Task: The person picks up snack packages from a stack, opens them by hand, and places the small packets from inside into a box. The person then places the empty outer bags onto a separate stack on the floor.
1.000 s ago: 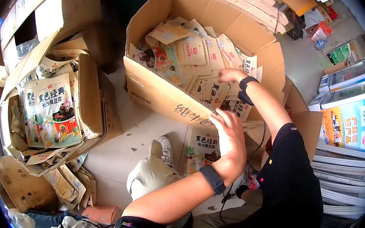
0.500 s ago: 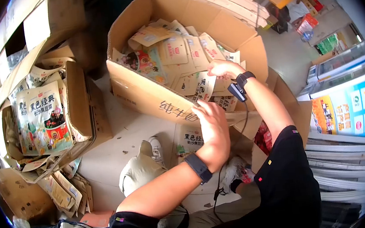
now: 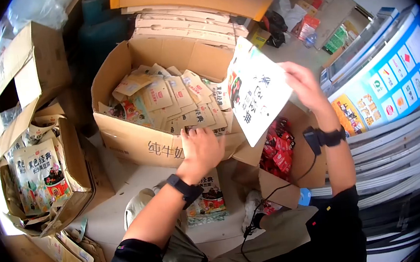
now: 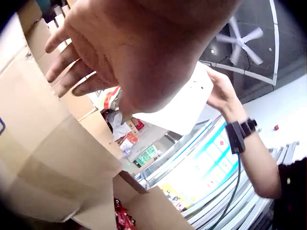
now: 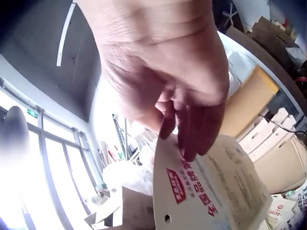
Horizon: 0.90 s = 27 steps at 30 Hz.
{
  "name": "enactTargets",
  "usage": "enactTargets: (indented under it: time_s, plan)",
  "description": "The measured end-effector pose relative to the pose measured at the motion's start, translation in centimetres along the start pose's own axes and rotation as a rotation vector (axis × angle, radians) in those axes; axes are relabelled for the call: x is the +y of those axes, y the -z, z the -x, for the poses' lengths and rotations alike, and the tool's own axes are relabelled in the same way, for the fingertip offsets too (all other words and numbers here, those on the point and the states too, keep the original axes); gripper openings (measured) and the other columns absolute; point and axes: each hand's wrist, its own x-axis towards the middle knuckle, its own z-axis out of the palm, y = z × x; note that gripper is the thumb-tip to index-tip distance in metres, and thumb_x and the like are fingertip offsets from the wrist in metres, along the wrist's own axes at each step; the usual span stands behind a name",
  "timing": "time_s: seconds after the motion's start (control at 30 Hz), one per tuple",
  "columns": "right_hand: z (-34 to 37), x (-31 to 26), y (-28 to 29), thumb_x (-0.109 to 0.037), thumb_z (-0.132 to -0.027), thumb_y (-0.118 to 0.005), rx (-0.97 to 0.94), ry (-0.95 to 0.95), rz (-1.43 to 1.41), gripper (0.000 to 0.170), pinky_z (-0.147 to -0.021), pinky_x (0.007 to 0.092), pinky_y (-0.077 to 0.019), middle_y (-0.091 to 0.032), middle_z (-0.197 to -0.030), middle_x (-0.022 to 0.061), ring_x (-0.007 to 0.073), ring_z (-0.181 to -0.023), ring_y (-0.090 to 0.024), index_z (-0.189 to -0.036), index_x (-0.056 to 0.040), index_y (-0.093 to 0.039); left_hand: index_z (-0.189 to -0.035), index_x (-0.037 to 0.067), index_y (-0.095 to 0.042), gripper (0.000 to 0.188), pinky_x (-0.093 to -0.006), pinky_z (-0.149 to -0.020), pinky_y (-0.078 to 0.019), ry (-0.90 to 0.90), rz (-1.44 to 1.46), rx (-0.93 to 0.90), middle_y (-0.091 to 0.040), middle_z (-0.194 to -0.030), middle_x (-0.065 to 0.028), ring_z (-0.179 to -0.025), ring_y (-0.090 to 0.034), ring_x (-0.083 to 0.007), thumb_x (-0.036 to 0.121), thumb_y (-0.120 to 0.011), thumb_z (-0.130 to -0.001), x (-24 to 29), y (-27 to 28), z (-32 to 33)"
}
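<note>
My right hand (image 3: pixel 303 86) pinches a flat printed food pouch (image 3: pixel 257 95) by its edge, raised to the right of a large carton (image 3: pixel 133 134). In the right wrist view, the thumb and fingers close on the pouch's (image 5: pixel 192 191) top end, where a red logo and a punched hole show. My left hand (image 3: pixel 203 149) rests on the carton's near rim, its fingers lying over the edge. Inside the carton lie many overlapping pouches (image 3: pixel 158 96) of the same kind. From the left wrist view, the left hand (image 4: pixel 129 57) holds nothing and its fingers reach to the carton wall.
At the left stands another carton (image 3: pixel 77 157) with upright pouches. A stack of pouches (image 3: pixel 212 202) lies on the floor by my feet. Red packets (image 3: pixel 278 149) fill an open box at the right, near a dangling black cable (image 3: pixel 246 234). A freezer (image 3: pixel 388 76) stands farther right.
My right hand has lifted a pouch out of the large carton and carried it up to the right. The left hand stays at the carton's rim. The head view has shifted.
</note>
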Motion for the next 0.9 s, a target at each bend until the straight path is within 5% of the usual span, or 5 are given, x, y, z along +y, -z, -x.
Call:
enactTargets:
  time_s: [0.07,0.2,0.43,0.63,0.9]
  plan:
    - [4.2,-3.3,0.4,-0.007,-0.094,-0.048,0.212,0.020,-0.091,0.015,-0.082,0.0246,-0.0442,-0.062,-0.110,0.0097,0.0100,-0.093,-0.055,-0.096,0.0047,-0.057,-0.129,-0.004,-0.048,0.062,-0.0493,-0.104,-0.0372,-0.013,0.087,-0.009,-0.058,-0.123,-0.0216,-0.109,-0.059,-0.0329,0.048,-0.038,-0.098,1.1,1.5,-0.3]
    - [14.5,-2.7,-0.4,-0.014,-0.090,-0.055,0.285,-0.034,-0.422,0.021,-0.078,0.0247,-0.0439,-0.062,-0.108,0.0125,0.0115,-0.088,-0.055,-0.074,-0.0046,-0.045,-0.129,-0.002,-0.045,0.062,-0.0362,-0.093,-0.0503,0.010,2.299,-0.403,-0.062,-0.121,-0.0158,-0.100,-0.065,-0.0201,0.051,-0.036,-0.099,3.9,2.3,-0.1]
    - [24.7,5.5,-2.0,-0.032,-0.087,-0.060,-0.094,-0.294,-0.709,0.040,-0.083,0.0317,-0.0465,-0.066,-0.102,0.0138,0.0174,-0.091,-0.061,-0.098,0.0061,-0.062,-0.119,0.000,-0.053,0.028,-0.0276,-0.079,-0.0539,-0.235,2.036,0.131,-0.066,-0.108,-0.0080,-0.088,-0.064,-0.0124,0.021,-0.045,-0.102,4.8,-0.5,-1.3]
    - [23.1,4.1,-1.5,-0.045,-0.088,-0.060,0.421,-0.254,-0.638,0.081,-0.103,0.0419,-0.0397,-0.045,-0.137,0.0218,0.0285,-0.124,-0.048,-0.145,0.0004,-0.025,-0.100,-0.002,-0.060,0.023,-0.0251,-0.070,-0.0458,-0.589,1.199,0.080,-0.060,-0.080,-0.0027,-0.076,-0.051,-0.0060,0.018,-0.049,-0.101,5.5,0.2,2.2]
    - [21.0,2.7,-4.1,-0.007,-0.090,-0.063,0.164,-0.388,-0.170,0.017,-0.066,0.0233,-0.0481,-0.066,-0.087,0.0046,0.0066,-0.076,-0.059,-0.102,0.0049,-0.065,-0.106,0.000,-0.065,0.018,-0.0353,-0.071,-0.0508,-0.862,0.832,0.071,-0.066,-0.088,-0.0156,-0.076,-0.063,-0.0320,0.010,-0.056,-0.094,6.8,-2.2,3.3]
